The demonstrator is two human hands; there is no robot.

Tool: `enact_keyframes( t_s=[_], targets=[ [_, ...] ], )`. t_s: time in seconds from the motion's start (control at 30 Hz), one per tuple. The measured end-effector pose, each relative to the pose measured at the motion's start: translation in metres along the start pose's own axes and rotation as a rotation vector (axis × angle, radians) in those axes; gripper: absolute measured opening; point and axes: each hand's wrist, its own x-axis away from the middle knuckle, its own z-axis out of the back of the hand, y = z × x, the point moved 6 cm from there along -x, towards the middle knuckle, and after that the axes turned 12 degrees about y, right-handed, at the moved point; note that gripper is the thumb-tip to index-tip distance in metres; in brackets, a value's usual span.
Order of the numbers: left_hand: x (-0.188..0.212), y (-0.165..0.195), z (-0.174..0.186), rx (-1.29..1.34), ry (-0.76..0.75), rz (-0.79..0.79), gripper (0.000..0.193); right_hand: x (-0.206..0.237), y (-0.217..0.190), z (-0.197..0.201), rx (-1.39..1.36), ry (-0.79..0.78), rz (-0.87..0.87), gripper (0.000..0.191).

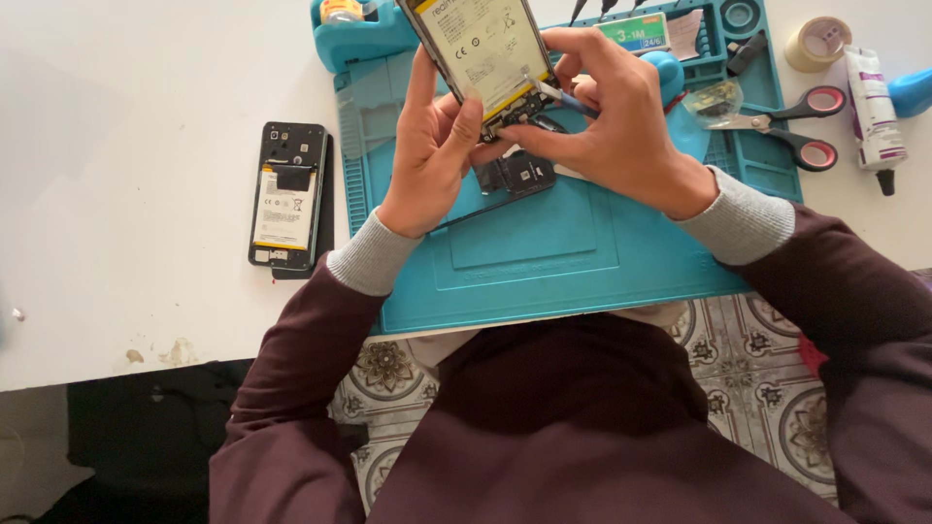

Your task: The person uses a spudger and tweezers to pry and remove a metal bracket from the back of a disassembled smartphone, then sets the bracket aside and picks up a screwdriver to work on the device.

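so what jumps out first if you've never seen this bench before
An opened phone with its pale battery showing, held up over the teal work mat by the left hand, while the right hand works a thin tool at its lower end. A second opened phone lies on the white table, left of the mat.

The left hand [427, 155] grips an opened phone [482, 53], back cover off and battery exposed, tilted above a blue mat [544, 252]. The right hand [612, 126] holds a thin tool [561, 97] with its tip at the phone's lower end. A second opened phone [286, 196] lies flat on the white table [126, 194], left of the mat. Scissors [791, 121] rest at the mat's right edge.
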Motion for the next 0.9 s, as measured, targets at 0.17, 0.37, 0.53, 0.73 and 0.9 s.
enact_keyframes(
  t_s=[0.17,0.37,0.53,0.73,0.9],
  targets=[
    [-0.001,-0.002,0.001,-0.025,-0.023,-0.041,0.073,0.004,0.004,-0.003,-0.114,-0.033,-0.086,0.063],
    [0.0,-0.002,0.0,-0.032,-0.034,-0.026,0.075,0.005,0.009,-0.007,-0.233,-0.107,-0.242,0.062],
    [0.001,0.002,-0.003,0.021,-0.036,0.024,0.078,0.002,0.008,-0.006,-0.335,-0.141,-0.3,0.06],
    [0.0,0.006,-0.005,0.065,-0.024,0.055,0.083,-0.001,0.006,-0.004,-0.309,-0.173,-0.305,0.058],
    [0.001,0.004,-0.004,0.051,-0.018,0.058,0.086,0.001,0.004,-0.003,-0.258,-0.149,-0.276,0.059]
  ],
)
